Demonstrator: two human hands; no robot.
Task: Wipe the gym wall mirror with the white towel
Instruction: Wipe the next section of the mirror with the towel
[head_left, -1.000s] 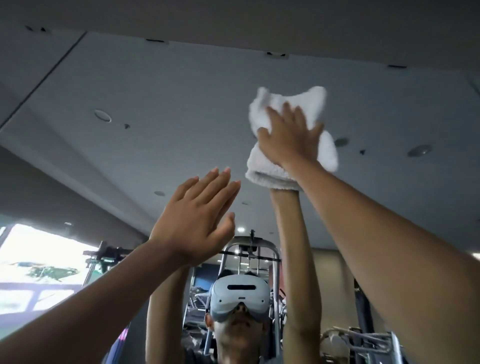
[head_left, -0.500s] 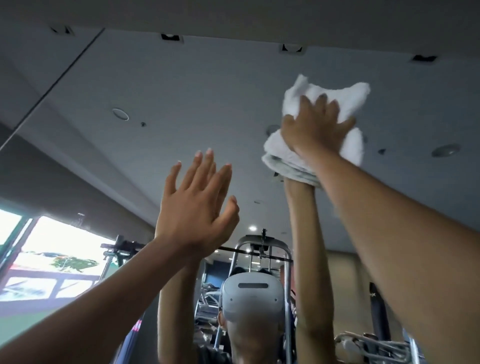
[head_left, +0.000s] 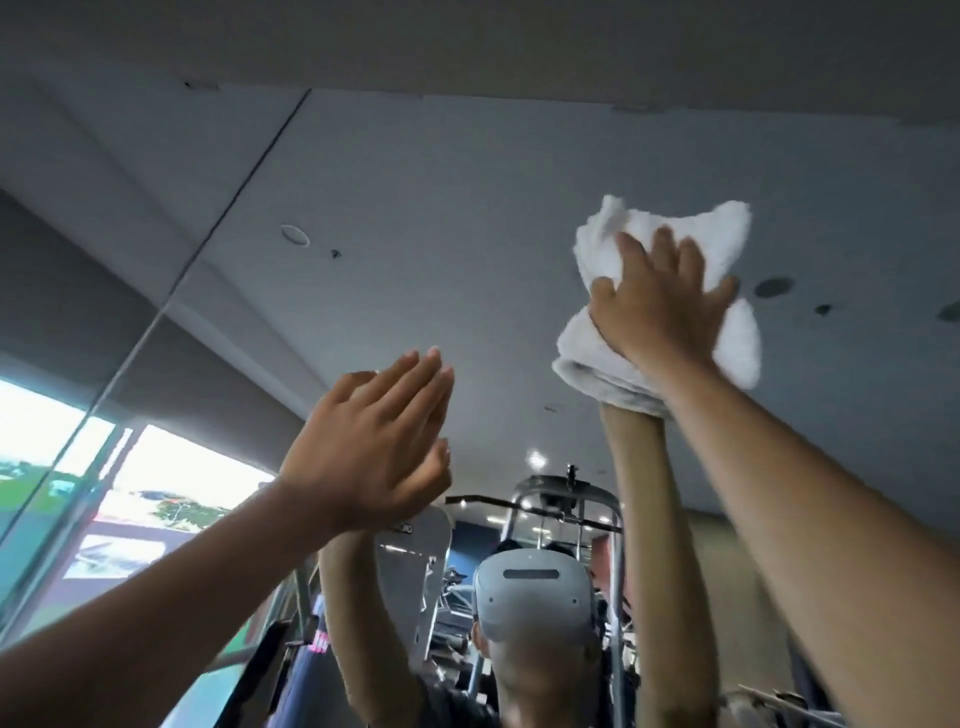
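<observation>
**A:** Where is the white towel (head_left: 724, 234)?

**B:** High in the upper right of the frame, bunched into a thick pad and pressed against the gym wall mirror (head_left: 467, 208). The right hand (head_left: 660, 306) lies flat on it, fingers straight and spread wide with the thumb out to the side. It pushes the towel onto the glass and does not clutch it. I'd say spreading the fingers puts the pressure across more cloth.

**A:** And the other hand?

**B:** The left hand (head_left: 363, 457) is at the centre of the frame, lower than the towel. It holds nothing, and its fingers are straight and close together. Its reflected arm rises to meet it, so the palm is probably on the glass to steady that high reach. I cannot confirm it touches.

**A:** Why is the arm stretched so far up?

**B:** The towel is working near the mirror's top edge, well above the reflected headset (head_left: 530, 587) and the weight machine (head_left: 566, 499). A vertical seam (head_left: 234, 208) divides the panels at upper left, and the bright window (head_left: 156, 467) reflects at lower left. Judging by where the towel sits, the wiping is on the upper part of this panel.
</observation>
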